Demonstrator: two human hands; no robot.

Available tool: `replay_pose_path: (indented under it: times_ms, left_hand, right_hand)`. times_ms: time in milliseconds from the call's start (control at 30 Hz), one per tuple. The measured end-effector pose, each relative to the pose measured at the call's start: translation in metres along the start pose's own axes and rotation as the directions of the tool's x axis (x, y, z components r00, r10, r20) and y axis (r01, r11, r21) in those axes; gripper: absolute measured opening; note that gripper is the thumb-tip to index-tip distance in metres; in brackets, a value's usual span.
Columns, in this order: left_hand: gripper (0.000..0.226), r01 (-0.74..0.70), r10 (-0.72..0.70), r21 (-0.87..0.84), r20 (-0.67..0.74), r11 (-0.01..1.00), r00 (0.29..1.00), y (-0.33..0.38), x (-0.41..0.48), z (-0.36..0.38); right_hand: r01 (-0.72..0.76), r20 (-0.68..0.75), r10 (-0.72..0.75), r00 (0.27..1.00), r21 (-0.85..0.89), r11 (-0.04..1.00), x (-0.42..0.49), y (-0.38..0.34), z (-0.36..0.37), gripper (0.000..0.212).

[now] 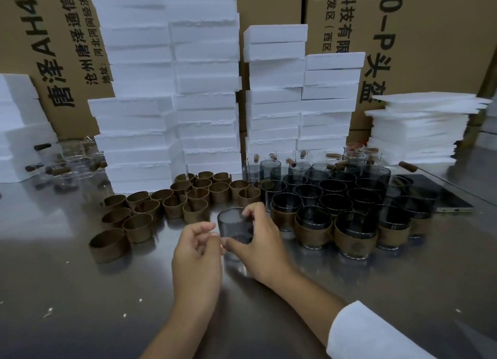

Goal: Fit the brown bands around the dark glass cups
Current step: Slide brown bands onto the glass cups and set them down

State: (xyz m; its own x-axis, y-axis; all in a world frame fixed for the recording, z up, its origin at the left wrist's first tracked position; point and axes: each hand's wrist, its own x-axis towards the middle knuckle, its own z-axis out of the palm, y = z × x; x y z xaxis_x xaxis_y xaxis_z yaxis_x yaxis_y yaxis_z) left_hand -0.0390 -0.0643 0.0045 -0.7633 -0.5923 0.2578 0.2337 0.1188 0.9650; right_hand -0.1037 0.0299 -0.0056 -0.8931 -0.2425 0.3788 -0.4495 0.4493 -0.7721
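Observation:
A bare dark glass cup (pixel 234 228) is held just above the metal table (pixel 107 305) in front of me. My right hand (pixel 258 240) grips it, fingers over the rim and thumb under its side. My left hand (pixel 197 247) hovers just left of the cup with fingers curled, holding nothing that I can see. Several loose brown bands (pixel 139 210) lie to the left. To the right stand several dark cups (pixel 333 194), the front ones wearing brown bands (pixel 352 241).
Tall stacks of white foam blocks (pixel 172 89) stand behind the bands and cups, with cardboard boxes (pixel 430 36) behind them. Clear glasses with brown handles (pixel 70 165) sit at the back left. A flat dark device (pixel 441 194) lies at the right.

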Motion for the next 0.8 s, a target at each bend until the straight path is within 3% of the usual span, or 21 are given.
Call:
replay_pose_path:
  times_ms: [167,333,433,600,800]
  left_hand:
    - [0.023,-0.02,0.02,-0.001,-0.012,1.0,1.0,0.003,0.0,-0.003]
    - [0.023,-0.081,0.079,0.039,0.036,0.996,0.996,0.006,-0.003,-0.004]
    - [0.021,-0.135,0.13,0.064,0.081,0.989,0.988,0.009,-0.006,-0.004]
    - [0.022,-0.255,0.238,0.093,0.165,0.962,0.957,0.013,-0.02,-0.007]
    - [0.031,-0.51,0.432,0.115,0.396,0.852,0.81,0.017,-0.029,-0.008]
  right_hand:
    - [-0.121,-0.073,0.147,0.986,0.274,0.954,-0.028,-0.012,-0.012,0.084]
    - [-0.061,-0.102,0.122,0.987,0.465,0.883,-0.049,-0.015,-0.023,0.045]
    - [-0.014,-0.131,0.08,0.988,0.446,0.895,-0.06,-0.008,-0.029,0.047]
    - [-0.06,-0.108,0.099,0.989,0.317,0.947,-0.061,0.002,-0.03,0.049]
    - [-0.002,-0.069,0.023,0.997,0.29,0.957,-0.058,0.001,-0.026,0.05]
